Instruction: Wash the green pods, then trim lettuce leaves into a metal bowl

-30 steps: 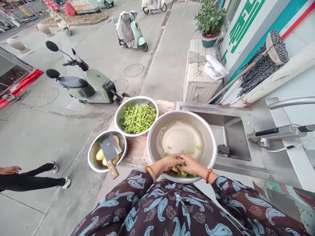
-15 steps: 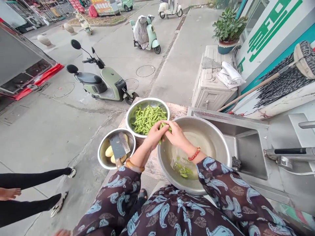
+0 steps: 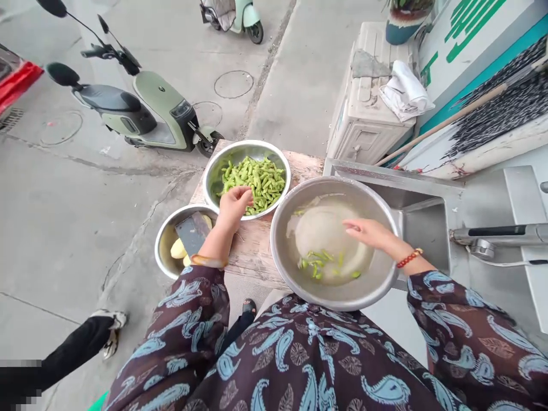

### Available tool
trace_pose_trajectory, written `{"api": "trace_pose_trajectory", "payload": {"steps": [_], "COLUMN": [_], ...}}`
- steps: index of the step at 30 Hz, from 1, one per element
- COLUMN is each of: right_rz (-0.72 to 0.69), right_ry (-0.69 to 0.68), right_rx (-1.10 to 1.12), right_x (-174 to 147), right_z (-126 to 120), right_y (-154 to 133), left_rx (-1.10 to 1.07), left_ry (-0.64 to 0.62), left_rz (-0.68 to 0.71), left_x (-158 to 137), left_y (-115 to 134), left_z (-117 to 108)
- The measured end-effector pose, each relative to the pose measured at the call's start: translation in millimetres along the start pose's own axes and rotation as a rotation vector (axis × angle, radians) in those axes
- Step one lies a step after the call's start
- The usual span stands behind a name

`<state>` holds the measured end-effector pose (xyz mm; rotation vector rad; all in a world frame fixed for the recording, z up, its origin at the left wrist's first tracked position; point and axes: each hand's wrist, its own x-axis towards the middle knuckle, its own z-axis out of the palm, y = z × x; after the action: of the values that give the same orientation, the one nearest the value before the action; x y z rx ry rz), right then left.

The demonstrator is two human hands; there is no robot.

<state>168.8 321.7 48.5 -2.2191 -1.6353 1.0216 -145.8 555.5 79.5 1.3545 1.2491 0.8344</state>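
My left hand (image 3: 233, 205) is above the near-left edge of a metal bowl (image 3: 210, 171) of green edamame pods (image 3: 260, 178). Its fingers are loosely bent, and no pod shows in them. Over the right half of a large metal basin (image 3: 280, 268), my right hand (image 3: 369, 232) hovers with fingers stretched out and holds nothing. Cloudy water fills part of this basin, and several loose pods (image 3: 317, 264) float toward its near side.
Left of my forearm, a smaller bowl (image 3: 160, 251) holds a cleaver (image 3: 192, 233) and peeled yellow pieces (image 3: 178, 249). A wooden board (image 3: 252, 248) supports the bowls. A steel sink (image 3: 428, 228) with a faucet (image 3: 492, 233) adjoins at right. A person's leg (image 3: 77, 348) shows at lower left.
My hands were together between bowl and basin, holding pods. They have parted: the left moved left over the pod bowl, the right moved right over the water. The view has tilted down.
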Motion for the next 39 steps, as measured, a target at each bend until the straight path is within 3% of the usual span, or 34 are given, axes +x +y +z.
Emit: {"api": "trace_pose_trajectory", "payload": {"steps": [2,4,7,10,12,15,17,20,22,24,28,32,36,39], "right_rz": [0.035,0.010,-0.037,-0.084,-0.087,-0.030,0.036,0.197,0.246,0.180,-0.100,-0.372,-0.301,-0.211], "right_ry": [-0.063,-0.134,-0.269,-0.342,-0.273,-0.037,0.040,-0.028,-0.025,0.052,0.081,0.099,0.278,0.245], "right_rx": [-0.084,-0.093,-0.100,-0.147,-0.108,0.045,0.189,0.487,0.630,0.667,0.591,0.440,0.333,0.097], "right_x": [-26,-45,-62,-69,-68,-61,-53,-42,-39,-41,-49,-38,15,61], "right_z": [18,37,63,77,79,81,89,110,122,123,93,49,30,42], "right_y": [22,25,10,0,2,10,6,-16,-36,-55,-85,-104,-106,-103], "left_rx": [0.005,0.085,0.409,0.816,0.991,1.027,0.952,0.733,0.469,0.149,-0.372,-0.622,-0.699,-0.721], "left_ry": [-0.102,-0.335,-0.792,-0.981,-1.042,-1.123,-1.102,-1.020,-1.005,-0.989,-0.873,-0.603,-0.414,-0.339], "left_rz": [0.040,0.102,0.212,0.189,0.131,0.066,0.016,-0.104,-0.250,-0.413,-0.593,-0.618,-0.600,-0.511], "left_x": [-18,-39,-67,-86,-94,-106,-114,-125,-130,-134,-135,-127,-115,-104], "left_y": [11,21,19,-3,-24,-53,-67,-77,-76,-70,-52,-41,-24,-4], "left_z": [21,47,82,104,110,115,119,124,123,118,103,96,85,64]}}
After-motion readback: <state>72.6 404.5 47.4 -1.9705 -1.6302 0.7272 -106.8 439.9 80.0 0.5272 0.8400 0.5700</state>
